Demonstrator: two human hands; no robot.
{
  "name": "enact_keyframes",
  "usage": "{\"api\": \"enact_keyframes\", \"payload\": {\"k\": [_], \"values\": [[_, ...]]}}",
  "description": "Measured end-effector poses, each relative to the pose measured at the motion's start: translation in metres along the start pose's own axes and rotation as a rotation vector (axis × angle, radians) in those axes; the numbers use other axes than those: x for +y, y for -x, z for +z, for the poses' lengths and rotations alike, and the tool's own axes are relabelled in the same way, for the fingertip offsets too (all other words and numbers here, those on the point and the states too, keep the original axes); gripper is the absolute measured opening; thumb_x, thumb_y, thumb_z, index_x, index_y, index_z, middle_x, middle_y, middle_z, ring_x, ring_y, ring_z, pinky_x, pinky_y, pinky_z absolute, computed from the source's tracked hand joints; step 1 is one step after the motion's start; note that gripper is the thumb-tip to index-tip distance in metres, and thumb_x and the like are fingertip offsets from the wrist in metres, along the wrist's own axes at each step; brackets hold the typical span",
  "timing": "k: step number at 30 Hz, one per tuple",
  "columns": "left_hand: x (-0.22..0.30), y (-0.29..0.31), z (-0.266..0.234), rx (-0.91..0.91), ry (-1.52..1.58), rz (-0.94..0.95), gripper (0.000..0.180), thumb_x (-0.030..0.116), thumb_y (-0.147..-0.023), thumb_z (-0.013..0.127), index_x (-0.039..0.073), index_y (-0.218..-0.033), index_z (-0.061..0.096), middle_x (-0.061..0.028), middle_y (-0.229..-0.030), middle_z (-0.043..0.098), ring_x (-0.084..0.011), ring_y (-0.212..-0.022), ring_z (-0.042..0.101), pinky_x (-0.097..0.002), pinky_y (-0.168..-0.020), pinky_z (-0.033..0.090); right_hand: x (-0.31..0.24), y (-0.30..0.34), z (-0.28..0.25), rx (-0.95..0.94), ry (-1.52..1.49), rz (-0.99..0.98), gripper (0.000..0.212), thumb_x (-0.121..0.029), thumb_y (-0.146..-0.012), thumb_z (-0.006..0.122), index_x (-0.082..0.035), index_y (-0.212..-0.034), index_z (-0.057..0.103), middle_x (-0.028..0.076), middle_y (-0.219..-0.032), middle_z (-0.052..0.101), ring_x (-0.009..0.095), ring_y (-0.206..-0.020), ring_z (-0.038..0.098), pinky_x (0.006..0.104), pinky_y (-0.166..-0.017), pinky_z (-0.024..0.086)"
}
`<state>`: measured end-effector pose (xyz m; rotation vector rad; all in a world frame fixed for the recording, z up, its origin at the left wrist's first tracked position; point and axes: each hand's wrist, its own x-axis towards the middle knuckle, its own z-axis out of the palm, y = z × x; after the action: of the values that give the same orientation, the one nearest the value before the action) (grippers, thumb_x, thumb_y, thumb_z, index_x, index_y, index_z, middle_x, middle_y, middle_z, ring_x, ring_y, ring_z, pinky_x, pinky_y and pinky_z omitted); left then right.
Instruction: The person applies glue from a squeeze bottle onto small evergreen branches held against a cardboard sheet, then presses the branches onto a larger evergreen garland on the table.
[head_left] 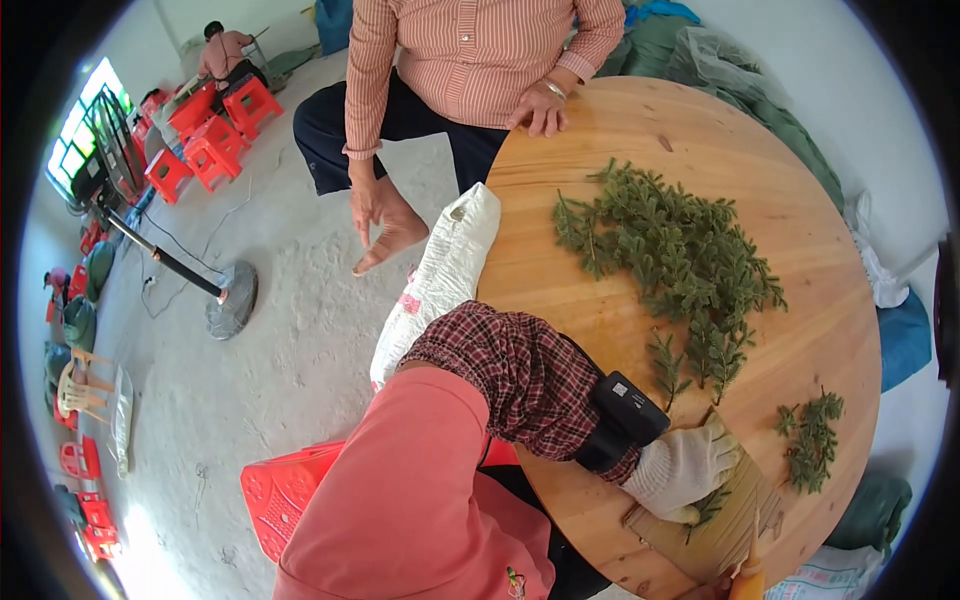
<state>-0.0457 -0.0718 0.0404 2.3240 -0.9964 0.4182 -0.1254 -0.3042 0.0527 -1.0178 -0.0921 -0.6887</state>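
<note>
My left hand (685,474), in a pale knit glove, rests on a piece of brown cardboard (755,500) with its fingers bent. A small green sprig (708,508) sticks out from under it, between thumb and fingers. At the bottom edge only a bit of my right hand (715,590) shows. It is closed around an orange tool (748,580) with a slender pale pointed tip; its exact kind is unclear. Farther up the round wooden table lies a heap of green sprigs (680,240), and a smaller bunch (812,440) is to the right of the cardboard.
Across the table sits a person in a striped shirt (470,50), one hand on the table edge. A white sack (440,280) leans at the table's left side. Red stools (215,150) and a fan stand (165,260) are at the left. Green bags (660,45) line the wall.
</note>
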Motion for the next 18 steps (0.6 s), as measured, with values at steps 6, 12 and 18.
{"api": "enact_keyframes", "payload": {"k": [6,12,18], "values": [[0.003,-0.001,0.001,0.009,-0.042,-0.015,0.076,0.049,-0.072,0.067,-0.013,-0.115,0.058,-0.0291,-0.127,0.054,-0.0404,-0.123,0.048,-0.0481,-0.105,0.034,0.011,-0.023,-0.048,-0.104,-0.019,-0.028,0.032,-0.035,-0.091,0.068,-0.015,-0.114,0.060,0.005,-0.114,0.061,0.028,-0.108,0.056,0.0486,-0.092,0.048],[0.003,0.000,0.004,0.020,-0.040,-0.013,0.076,0.050,-0.072,0.066,-0.012,-0.115,0.058,-0.0281,-0.127,0.054,-0.0397,-0.123,0.048,-0.0474,-0.105,0.034,0.013,-0.023,-0.056,-0.023,-0.020,0.001,0.032,-0.035,-0.090,0.069,-0.016,-0.113,0.060,0.005,-0.116,0.061,0.027,-0.109,0.056,0.0479,-0.093,0.047],[0.004,0.000,0.001,-0.002,-0.042,-0.028,0.075,0.049,-0.072,0.067,-0.012,-0.115,0.058,-0.0273,-0.128,0.054,-0.0392,-0.124,0.048,-0.0466,-0.105,0.034,0.013,-0.023,-0.058,-0.038,-0.028,-0.028,0.033,-0.036,-0.088,0.070,-0.016,-0.112,0.060,0.006,-0.117,0.061,0.027,-0.108,0.056,0.0472,-0.094,0.047]]}}
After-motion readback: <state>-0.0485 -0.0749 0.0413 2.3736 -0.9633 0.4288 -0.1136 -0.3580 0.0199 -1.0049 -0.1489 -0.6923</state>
